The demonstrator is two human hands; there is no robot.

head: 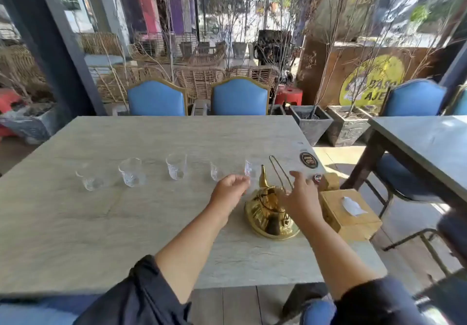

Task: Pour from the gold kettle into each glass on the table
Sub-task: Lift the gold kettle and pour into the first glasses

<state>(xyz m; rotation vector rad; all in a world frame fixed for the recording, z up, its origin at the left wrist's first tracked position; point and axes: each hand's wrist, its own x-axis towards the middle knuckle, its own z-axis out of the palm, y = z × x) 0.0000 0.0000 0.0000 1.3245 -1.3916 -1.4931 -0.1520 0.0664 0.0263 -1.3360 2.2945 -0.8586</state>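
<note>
A gold kettle (265, 211) stands on the stone table (101, 223) at the right, its spout pointing away and its thin wire handle (279, 173) upright. My right hand (300, 195) hovers over the kettle's right side, fingers spread, beside the handle and holding nothing. My left hand (231, 188) hangs just left of the spout with loosely curled fingers, holding nothing. Several clear glasses stand in a row across the table: far left (88, 179), then (131, 171), (176, 169), (216, 173) and one (249, 168) by the spout, partly hidden by my left hand.
A wooden tissue box (348, 213) sits right of the kettle near the table's right edge. A round dark coaster (308, 160) and a small lidded item (318, 178) lie behind it. Blue chairs (240, 99) stand at the far side; another table (429, 145) is at right.
</note>
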